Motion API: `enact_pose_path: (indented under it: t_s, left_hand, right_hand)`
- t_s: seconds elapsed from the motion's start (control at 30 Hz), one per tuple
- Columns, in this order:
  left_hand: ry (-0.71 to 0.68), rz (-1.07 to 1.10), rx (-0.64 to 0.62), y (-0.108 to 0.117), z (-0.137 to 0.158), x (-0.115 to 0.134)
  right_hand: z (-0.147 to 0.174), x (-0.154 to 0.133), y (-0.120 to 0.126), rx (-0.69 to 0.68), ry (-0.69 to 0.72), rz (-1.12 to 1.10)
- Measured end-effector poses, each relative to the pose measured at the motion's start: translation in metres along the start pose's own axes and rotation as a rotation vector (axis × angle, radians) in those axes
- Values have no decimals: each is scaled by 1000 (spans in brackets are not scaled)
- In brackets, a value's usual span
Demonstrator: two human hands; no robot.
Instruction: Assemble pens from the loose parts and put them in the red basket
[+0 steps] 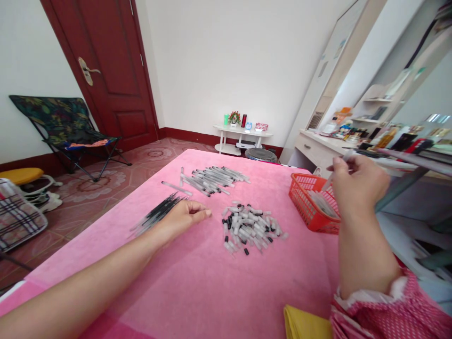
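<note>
Over the orange basket, my right hand pinches a slim translucent pen, partly covered by the fingers. More clear pens lie in the basket. My left hand rests low over the table, its fingers curled and pressed together; whether something is in them is hidden. Beside it is a bundle of dark-tipped ink refills. A heap of clear and black pen caps lies between my hands. Farther back, clear pen barrels lie in a loose pile.
A pink cloth covers the table. A yellow folded item lies at its near edge. On the right stand a metal frame and a dresser with bottles. Beyond are a low white stand, a folding chair and a red door.
</note>
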State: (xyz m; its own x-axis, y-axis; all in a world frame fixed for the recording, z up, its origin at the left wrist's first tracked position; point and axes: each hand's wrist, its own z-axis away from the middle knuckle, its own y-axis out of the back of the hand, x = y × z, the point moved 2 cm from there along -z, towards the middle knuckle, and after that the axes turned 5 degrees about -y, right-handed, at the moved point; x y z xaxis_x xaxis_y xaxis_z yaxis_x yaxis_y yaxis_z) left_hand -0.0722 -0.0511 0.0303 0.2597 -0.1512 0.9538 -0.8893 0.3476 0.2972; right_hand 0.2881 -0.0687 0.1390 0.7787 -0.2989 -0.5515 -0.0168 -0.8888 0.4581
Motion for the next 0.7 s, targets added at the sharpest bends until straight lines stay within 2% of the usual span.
enact_pose_path:
  t_s: [0.1, 0.17, 0.23, 0.33, 0.43, 0.53, 0.6, 0.7]
  left_hand:
    - [139, 368, 57, -18, -12, 2]
    - [202, 632, 90, -29, -22, 2]
    - [216, 807, 114, -38, -30, 0]
    - [156, 853, 119, -53, -36, -1]
    - [18, 777, 92, -65, -35, -1]
    - [-176, 557, 137, -61, -37, 0]
    - [-297, 294, 229, -43, -45, -2]
    - [-372, -193, 416, 7, -62, -8]
  right_hand:
    - [-6, 25, -15, -290, -115, 356]
    - [-4, 31, -26, -446, -126, 422]
    - [0, 26, -32, -459, -69, 398]
    - [9, 7, -34, -430, 90, 268]
    - [23, -14, -38, -517, 243, 90]
    - [40, -28, -48, -642, 317, -54]
    - [52, -35, -56, -715, 354, -100]
    - [68, -43, -63, -785, 395, -115]
